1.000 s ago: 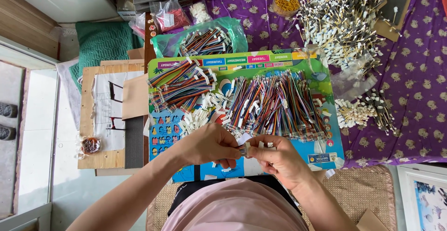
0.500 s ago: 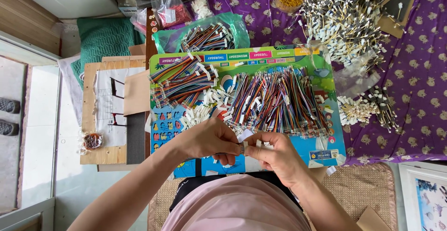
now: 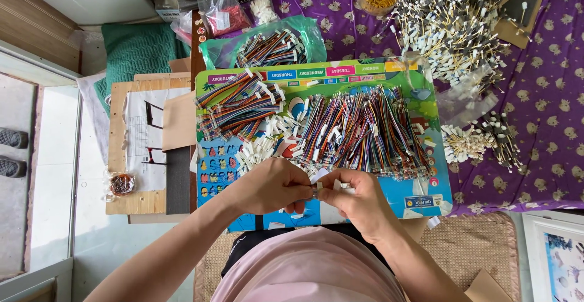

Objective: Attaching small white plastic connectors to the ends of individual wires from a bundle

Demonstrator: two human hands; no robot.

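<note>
My left hand [image 3: 277, 186] and my right hand [image 3: 356, 198] meet fingertip to fingertip over the near edge of a colourful printed board [image 3: 426, 192]. Between them they pinch a small white connector piece [image 3: 320, 176] with a short wire end; the fingers hide most of it. Just beyond the hands lies a wide pile of multicoloured wire harnesses [image 3: 365, 131] with white plugs. A second bundle of coloured wires [image 3: 237, 107] lies at the board's far left. Loose white connectors [image 3: 258, 150] are scattered between the two piles.
A green plastic bag of wires [image 3: 274, 43] sits beyond the board. A heap of white-tipped wires [image 3: 453, 16] covers the purple cloth [image 3: 547, 95] at the far right, with smaller bunches [image 3: 480, 141] nearer. A wooden board with paper [image 3: 143, 144] lies to the left.
Both hands stay together at the board's near edge, with only small finger movements on the white piece. The view has shifted slightly.
</note>
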